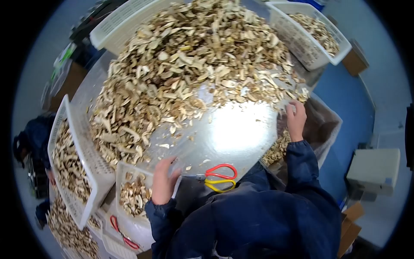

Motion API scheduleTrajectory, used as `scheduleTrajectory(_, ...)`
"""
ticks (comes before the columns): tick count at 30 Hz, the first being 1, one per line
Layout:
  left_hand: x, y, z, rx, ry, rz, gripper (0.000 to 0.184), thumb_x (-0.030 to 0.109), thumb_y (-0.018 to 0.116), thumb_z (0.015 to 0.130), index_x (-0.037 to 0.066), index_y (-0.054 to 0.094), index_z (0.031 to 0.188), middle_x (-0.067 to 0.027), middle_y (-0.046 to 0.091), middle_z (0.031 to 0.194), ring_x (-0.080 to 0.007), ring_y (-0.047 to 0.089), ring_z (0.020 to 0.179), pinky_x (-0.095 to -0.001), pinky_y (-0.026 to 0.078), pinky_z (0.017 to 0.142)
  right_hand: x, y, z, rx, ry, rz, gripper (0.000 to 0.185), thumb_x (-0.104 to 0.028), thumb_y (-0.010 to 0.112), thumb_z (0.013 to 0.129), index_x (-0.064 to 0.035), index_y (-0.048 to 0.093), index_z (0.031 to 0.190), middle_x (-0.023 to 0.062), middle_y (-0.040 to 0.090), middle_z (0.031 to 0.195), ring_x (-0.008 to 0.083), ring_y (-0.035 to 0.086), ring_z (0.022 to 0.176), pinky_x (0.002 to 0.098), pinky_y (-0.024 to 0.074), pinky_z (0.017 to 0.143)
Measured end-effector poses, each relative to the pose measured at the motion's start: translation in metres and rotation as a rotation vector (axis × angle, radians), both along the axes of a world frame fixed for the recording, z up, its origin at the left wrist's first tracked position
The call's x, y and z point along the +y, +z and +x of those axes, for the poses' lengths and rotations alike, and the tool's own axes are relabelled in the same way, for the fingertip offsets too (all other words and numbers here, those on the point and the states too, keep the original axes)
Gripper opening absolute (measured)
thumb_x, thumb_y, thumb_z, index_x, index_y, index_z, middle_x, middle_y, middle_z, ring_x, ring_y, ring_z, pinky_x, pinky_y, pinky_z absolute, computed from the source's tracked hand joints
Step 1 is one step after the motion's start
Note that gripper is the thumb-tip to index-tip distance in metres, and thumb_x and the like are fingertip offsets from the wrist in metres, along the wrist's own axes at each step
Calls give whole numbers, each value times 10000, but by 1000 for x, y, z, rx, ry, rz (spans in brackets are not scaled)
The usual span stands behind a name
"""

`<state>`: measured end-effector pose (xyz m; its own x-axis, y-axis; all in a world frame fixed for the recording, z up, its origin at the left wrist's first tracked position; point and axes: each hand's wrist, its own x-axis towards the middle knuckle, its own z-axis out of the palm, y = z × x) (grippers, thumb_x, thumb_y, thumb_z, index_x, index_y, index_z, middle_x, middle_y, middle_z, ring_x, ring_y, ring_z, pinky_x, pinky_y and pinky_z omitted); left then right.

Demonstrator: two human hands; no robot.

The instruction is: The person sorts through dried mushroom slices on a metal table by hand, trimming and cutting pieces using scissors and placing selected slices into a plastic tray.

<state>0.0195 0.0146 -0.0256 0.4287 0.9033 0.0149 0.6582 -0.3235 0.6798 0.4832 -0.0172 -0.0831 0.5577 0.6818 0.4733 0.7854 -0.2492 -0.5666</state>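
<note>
A large heap of dried, sliced mushrooms (172,73) covers the far and left parts of a shiny metal table (207,146). My right hand (296,118) is at the table's right edge, beside a few slices, with its fingers bent; what they hold, if anything, is too small to tell. My left hand (164,179) is over the near left edge, by a small white tub of slices (134,196), its thumb and fingers apart and nothing in them. Between my hands, scissors with one red and one yellow handle (221,178) lie at the near edge.
White baskets of slices stand at left (88,172) and far right (306,39). A lined container (325,125) with slices is below the right edge. Red-handled scissors (123,233) lie lower left. Another person (39,134) is at far left; a white box (373,170) stands at right.
</note>
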Motion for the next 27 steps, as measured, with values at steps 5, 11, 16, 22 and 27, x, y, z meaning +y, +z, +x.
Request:
scheduleTrajectory(5,7,-8,8,-58,-2,-90,336,125,621,801,-4,585,1110,-160,617,941,-315,583,888,-352,464,800,100,-3,-98,508,548,-32,172,-136,587,837,2,651,916,133,651,773,228,631,709,301,473,655)
scheduleTrajectory(11,30,-26,15,-1,-74,-255,319,147,567,825,10,593,1112,-178,620,940,-338,583,882,-383,463,791,171,-21,-189,-88,725,-151,190,-70,521,813,-57,616,978,151,588,894,338,580,865,429,461,722)
scheduleTrajectory(16,61,-36,18,26,14,-162,236,137,545,838,27,664,1010,-193,634,946,-348,590,921,-385,460,815,166,-17,-220,136,1134,-408,284,-30,495,798,-99,613,1047,138,559,903,343,566,906,428,456,737)
scheduleTrajectory(22,82,-37,24,97,201,-126,162,133,564,816,36,664,900,-177,636,885,-345,601,840,-394,466,725,172,-33,-211,418,783,65,193,-23,492,779,-37,649,891,135,616,819,319,595,773,393,470,704)
scheduleTrajectory(27,68,-54,46,117,212,-20,171,142,656,776,33,658,908,-121,598,791,-247,589,710,-327,459,639,176,-40,-207,484,768,103,172,-2,488,761,-21,640,839,141,617,779,307,596,726,379,469,667)
